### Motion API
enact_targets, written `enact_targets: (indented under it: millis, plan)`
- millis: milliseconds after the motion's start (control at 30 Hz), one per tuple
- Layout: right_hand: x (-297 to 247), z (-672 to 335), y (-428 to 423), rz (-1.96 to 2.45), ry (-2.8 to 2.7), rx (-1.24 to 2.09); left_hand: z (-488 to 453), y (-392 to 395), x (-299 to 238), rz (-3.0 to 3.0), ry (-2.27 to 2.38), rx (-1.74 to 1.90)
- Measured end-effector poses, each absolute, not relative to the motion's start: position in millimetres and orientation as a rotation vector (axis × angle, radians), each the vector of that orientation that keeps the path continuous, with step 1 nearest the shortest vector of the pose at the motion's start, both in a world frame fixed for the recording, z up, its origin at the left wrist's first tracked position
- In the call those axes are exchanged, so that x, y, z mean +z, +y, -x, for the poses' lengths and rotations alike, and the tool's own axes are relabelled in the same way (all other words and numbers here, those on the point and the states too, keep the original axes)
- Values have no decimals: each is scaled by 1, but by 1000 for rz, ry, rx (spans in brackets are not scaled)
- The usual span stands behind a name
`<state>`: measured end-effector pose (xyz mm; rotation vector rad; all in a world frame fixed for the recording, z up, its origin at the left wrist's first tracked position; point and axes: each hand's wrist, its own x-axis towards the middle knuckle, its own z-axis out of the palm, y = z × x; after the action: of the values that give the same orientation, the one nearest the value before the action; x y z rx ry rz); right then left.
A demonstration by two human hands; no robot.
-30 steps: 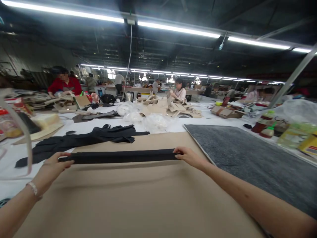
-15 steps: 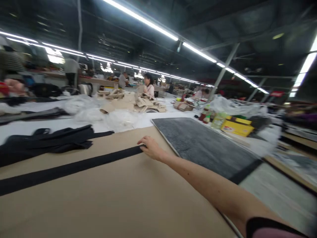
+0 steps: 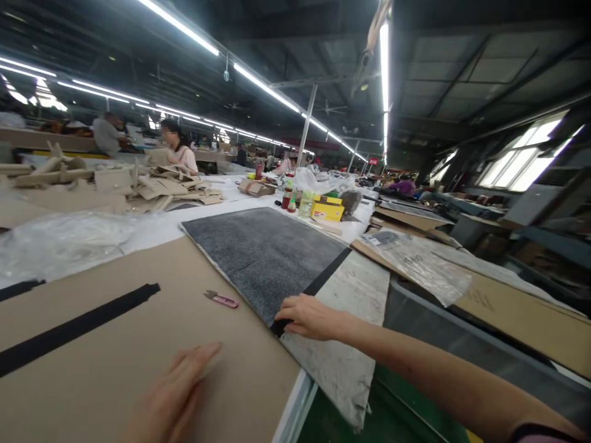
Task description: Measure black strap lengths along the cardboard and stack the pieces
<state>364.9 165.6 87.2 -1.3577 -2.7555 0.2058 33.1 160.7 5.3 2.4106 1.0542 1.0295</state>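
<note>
My right hand (image 3: 305,317) has its fingers curled over the near end of a black fabric strip (image 3: 330,274), which lies along the edge of a dark grey sheet (image 3: 268,246). Low in the view, my left hand (image 3: 178,387), slightly blurred, is held over the brown board (image 3: 240,363) with its fingers stretched out and nothing visible in them. Between the hands and farther off lie pink-handled thread snips (image 3: 222,299). Another black strip (image 3: 83,326) rests flat on the board to the left.
Crumpled clear plastic (image 3: 69,240) and brown offcuts (image 3: 161,187) cover the far left. Small bottles (image 3: 289,200) and a yellow box (image 3: 327,208) stand beyond the grey sheet. A bagged item (image 3: 415,261) lies on cardboard at right. A co-worker (image 3: 180,151) is across the table.
The view has swung right. My right hand has left the end of the strip on the board and is now at the strip on the grey sheet. My left hand has come into view.
</note>
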Motion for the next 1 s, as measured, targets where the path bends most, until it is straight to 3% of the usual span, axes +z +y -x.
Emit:
enact_targets:
  millis: [167, 300, 600, 1000]
  plan:
    - [70, -363, 158, 1329, -2777, -169, -143, 179, 17, -2382, 931, 877]
    - [61, -365, 168, 1220, -2811, -299, -161, 184, 6, -2362, 966, 820]
    - [49, -374, 178, 1145, -2761, -257, -156, 173, -3, -2270, 1112, 820]
    - [64, -420, 141, 1402, -2295, -67, -163, 169, -1, -2466, 1009, 807]
